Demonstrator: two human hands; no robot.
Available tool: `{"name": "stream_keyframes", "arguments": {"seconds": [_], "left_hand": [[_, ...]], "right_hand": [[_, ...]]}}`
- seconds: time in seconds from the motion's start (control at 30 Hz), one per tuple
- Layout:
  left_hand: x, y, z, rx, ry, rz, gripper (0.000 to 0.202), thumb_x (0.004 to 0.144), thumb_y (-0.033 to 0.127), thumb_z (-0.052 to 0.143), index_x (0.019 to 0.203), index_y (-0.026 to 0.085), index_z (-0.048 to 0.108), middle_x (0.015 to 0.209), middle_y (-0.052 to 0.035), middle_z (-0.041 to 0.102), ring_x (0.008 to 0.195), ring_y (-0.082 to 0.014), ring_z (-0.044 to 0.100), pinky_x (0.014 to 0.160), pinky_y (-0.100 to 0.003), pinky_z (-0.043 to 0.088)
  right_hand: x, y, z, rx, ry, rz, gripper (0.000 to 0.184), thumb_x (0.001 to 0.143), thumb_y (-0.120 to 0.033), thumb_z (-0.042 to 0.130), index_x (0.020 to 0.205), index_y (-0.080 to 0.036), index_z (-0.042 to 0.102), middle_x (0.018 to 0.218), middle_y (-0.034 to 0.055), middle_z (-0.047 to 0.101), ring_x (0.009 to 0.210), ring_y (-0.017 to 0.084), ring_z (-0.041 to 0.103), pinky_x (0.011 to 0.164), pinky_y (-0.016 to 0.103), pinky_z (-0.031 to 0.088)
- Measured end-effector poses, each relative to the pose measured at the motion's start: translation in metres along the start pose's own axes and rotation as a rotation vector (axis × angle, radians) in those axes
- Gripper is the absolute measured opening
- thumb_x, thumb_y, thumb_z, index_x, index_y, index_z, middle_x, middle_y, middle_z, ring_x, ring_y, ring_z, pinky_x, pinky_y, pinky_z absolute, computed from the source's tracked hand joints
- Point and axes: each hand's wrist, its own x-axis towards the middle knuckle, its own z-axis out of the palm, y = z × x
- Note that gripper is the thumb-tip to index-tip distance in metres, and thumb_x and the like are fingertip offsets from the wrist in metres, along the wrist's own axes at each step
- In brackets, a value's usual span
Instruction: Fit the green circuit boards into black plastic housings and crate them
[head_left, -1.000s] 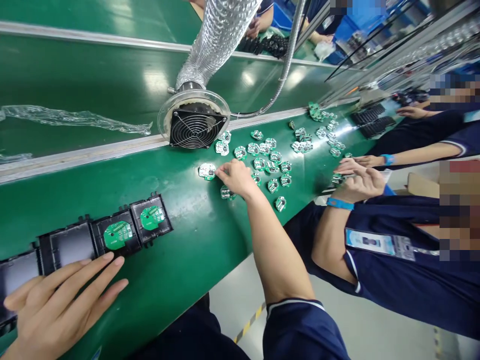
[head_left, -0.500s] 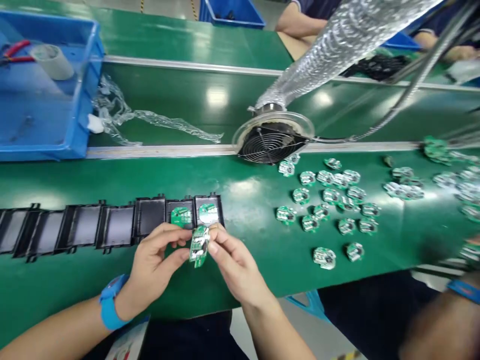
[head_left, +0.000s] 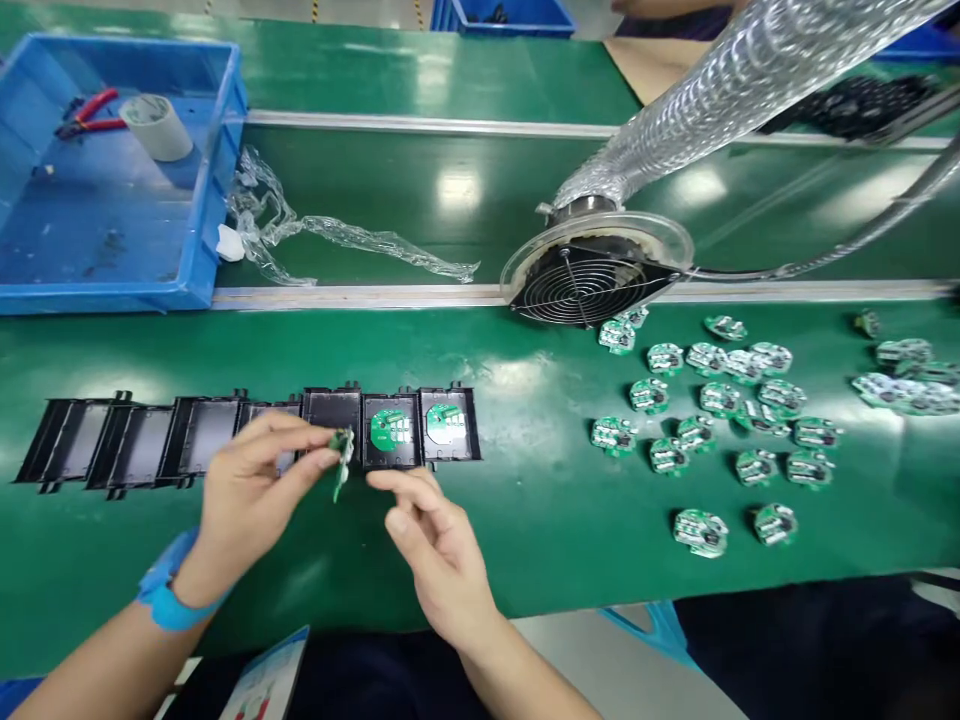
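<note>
Between thumb and forefinger, my left hand (head_left: 259, 495) grips a green circuit board (head_left: 343, 465) tilted nearly edge-on. My right hand (head_left: 439, 550) is just to the right of it, apart from the board, fingers parted and holding nothing. Behind my hands runs a row of black plastic housings (head_left: 333, 415). The two at the right end each have a circuit board in them: a green one (head_left: 390, 429) and a paler green-white one (head_left: 445, 424). My left hand partly hides the housings near the middle of the row.
Several loose circuit boards (head_left: 700, 532) lie spread on the green table to the right. A fan (head_left: 581, 285) on a silver foil duct (head_left: 682, 100) hangs over the table. At the left stands a blue bin (head_left: 225, 180) with pliers (head_left: 94, 112) and a tape roll (head_left: 157, 128). Clear plastic film (head_left: 367, 240) lies alongside.
My right hand has let go of the circuit board and opened. My left hand has carried the board leftward and turned it edge-on. The view has shifted somewhat left.
</note>
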Motion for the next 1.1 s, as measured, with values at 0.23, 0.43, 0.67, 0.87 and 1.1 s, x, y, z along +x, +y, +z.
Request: {"name": "stream_keyframes", "arguments": {"seconds": [0.23,0.43,0.67,0.87,1.1], "left_hand": [[0.036,-0.016,-0.012,0.811,-0.259,0.411,0.016,0.094,0.027,0.064,0.101,0.016,0.074,0.087,-0.0065,0.063,0.081,-0.0222,0.05,0.072,-0.038,0.041],[0.034,-0.025,-0.002,0.938,-0.323,0.409,0.017,0.095,0.026,0.061,0.103,0.016,0.071,0.09,-0.0076,0.061,0.083,-0.024,0.046,0.07,-0.038,0.038],[0.031,-0.03,-0.002,0.947,-0.356,0.389,0.016,0.096,0.025,0.059,0.103,0.016,0.07,0.094,-0.0086,0.061,0.085,-0.0244,0.048,0.072,-0.039,0.04],[0.031,-0.03,0.002,0.942,-0.339,0.38,0.014,0.095,0.025,0.06,0.099,0.016,0.07,0.093,-0.0089,0.062,0.084,-0.0251,0.05,0.071,-0.039,0.041],[0.024,-0.027,-0.012,0.898,-0.304,0.42,0.023,0.094,0.033,0.065,0.108,0.015,0.067,0.103,-0.0086,0.07,0.089,-0.0246,0.057,0.074,-0.039,0.041]], "right_hand": [[-0.025,0.036,-0.021,-0.485,0.398,-0.393,0.037,0.094,-0.009,0.059,0.124,-0.03,0.069,0.074,-0.0017,0.05,0.07,0.014,0.047,0.062,0.028,0.043],[-0.022,0.042,-0.023,-0.556,0.442,-0.478,0.042,0.09,-0.004,0.06,0.125,-0.026,0.068,0.073,-0.0013,0.052,0.069,0.015,0.049,0.059,0.03,0.043],[-0.019,0.039,-0.022,-0.586,0.43,-0.481,0.041,0.089,-0.002,0.06,0.122,-0.025,0.069,0.074,-0.0014,0.054,0.066,0.014,0.049,0.059,0.03,0.044],[-0.019,0.038,-0.021,-0.621,0.409,-0.502,0.042,0.089,0.001,0.059,0.123,-0.023,0.068,0.074,-0.0019,0.053,0.067,0.013,0.049,0.06,0.029,0.044],[0.006,0.017,-0.007,-1.093,0.2,-0.627,0.025,0.101,-0.032,0.059,0.119,-0.019,0.071,0.085,0.0041,0.058,0.079,0.017,0.05,0.074,0.035,0.04]]}}
